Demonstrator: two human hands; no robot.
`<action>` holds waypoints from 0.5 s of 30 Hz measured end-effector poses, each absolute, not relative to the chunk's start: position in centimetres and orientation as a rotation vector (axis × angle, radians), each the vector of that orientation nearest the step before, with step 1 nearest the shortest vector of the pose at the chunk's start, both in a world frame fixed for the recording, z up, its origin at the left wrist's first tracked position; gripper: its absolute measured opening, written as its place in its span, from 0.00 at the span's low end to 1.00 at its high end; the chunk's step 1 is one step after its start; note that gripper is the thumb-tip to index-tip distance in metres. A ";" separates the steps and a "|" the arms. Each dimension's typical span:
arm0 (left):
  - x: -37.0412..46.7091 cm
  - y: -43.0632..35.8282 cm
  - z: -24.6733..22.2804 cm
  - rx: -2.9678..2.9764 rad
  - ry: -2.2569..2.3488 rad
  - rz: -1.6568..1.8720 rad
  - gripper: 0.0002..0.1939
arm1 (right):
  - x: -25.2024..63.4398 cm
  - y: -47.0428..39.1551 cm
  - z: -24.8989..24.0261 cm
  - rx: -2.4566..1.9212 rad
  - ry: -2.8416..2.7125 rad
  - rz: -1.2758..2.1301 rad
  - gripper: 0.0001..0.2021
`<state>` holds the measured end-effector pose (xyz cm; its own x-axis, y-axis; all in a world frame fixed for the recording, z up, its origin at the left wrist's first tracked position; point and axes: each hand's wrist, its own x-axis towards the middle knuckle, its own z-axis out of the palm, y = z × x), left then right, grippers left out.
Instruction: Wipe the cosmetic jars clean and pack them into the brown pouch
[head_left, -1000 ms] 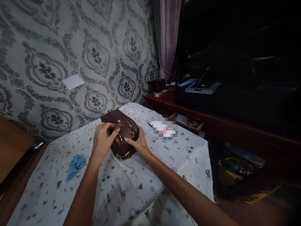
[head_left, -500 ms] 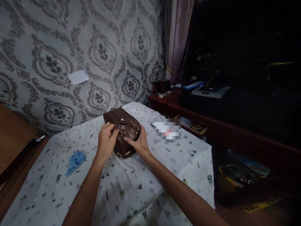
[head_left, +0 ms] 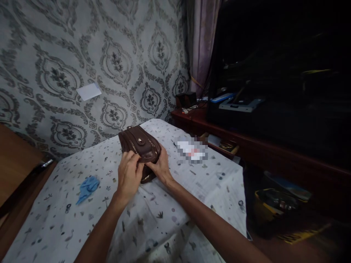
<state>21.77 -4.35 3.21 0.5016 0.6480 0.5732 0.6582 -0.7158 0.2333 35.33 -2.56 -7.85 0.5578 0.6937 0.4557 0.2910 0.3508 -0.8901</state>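
Note:
A brown leather bag [head_left: 144, 146] with gold zips and round metal studs lies on the patterned white cloth [head_left: 95, 226]. My left hand [head_left: 129, 173] is closed at the bag's near left side, thumb and fingers pinching the end of its strap flap. My right hand [head_left: 162, 168] grips the near right side, with the thumb on the front by the flap end and the fingers around the side. Both hands partly cover the bag's near face. A crumpled blue cloth [head_left: 88, 188] lies left of my left hand.
A blurred-out flat item [head_left: 192, 149] lies right of the bag. Beyond the cloth's right edge stand a dark red desk [head_left: 192, 117] with an open drawer [head_left: 223, 144] and small black speakers [head_left: 186, 98]. Wallpaper rises behind; a wooden panel [head_left: 19, 164] stands at left.
My left hand has drawn the strap flap down toward the bag's near edge, covering the zip pull that showed before. My right hand still grips the right side; the view has shifted slightly.

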 end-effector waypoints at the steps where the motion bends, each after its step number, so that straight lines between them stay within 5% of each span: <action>1: 21.6 -4.3 3.1 -2.714 -1.169 -1.022 0.11 | 35.4 -2.6 -7.9 -1.221 -1.006 0.333 0.51; 5: 21.4 -3.7 3.5 -2.697 -1.163 -1.052 0.10 | 35.8 -2.8 -8.0 -1.167 -0.993 0.404 0.50; 8: 22.2 -2.9 4.6 -2.606 -1.173 -1.127 0.06 | 36.2 -2.8 -8.1 -1.097 -0.948 0.481 0.40; 11: 23.8 -2.2 5.5 -2.624 -1.104 -1.083 0.13 | 36.5 -2.8 -8.1 -1.046 -0.925 0.508 0.30; 15: 25.9 -1.2 6.4 -2.691 -1.094 -0.862 0.10 | 36.6 -2.6 -8.2 -1.023 -0.942 0.488 0.31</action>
<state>25.86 -1.20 6.36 0.5784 0.6078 0.5441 0.6712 -0.7337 0.1060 36.63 -2.58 -8.20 0.5321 0.7302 0.4285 0.0707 0.4660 -0.8820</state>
